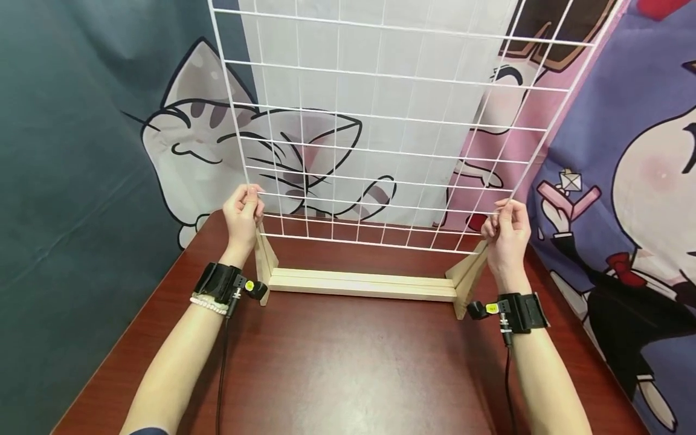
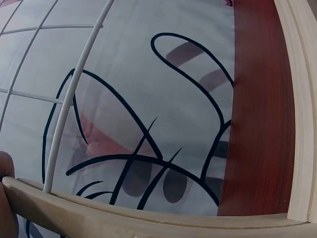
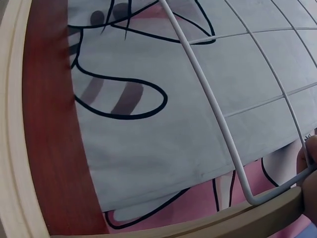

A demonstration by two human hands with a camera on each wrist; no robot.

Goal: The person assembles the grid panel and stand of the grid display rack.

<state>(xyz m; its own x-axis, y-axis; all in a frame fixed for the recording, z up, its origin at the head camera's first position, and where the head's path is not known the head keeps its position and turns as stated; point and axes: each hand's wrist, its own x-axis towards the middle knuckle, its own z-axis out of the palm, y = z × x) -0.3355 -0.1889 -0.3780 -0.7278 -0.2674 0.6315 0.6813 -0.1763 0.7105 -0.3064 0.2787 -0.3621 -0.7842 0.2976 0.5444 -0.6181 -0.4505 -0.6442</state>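
The left hand (image 1: 243, 211) and right hand (image 1: 508, 226) are well apart, each pinching one side edge of a white wire grid (image 1: 380, 150). The grid stands tilted over a wooden stand (image 1: 361, 285), its lower corners near the tops of the stand's two side pieces; whether both corners touch the wood cannot be told. The stand rests on the reddish-brown counter (image 1: 348, 368), before a cat-printed cloth (image 1: 196, 175). Each wrist wears a black strap, and a beaded bracelet (image 1: 209, 304) circles the left.
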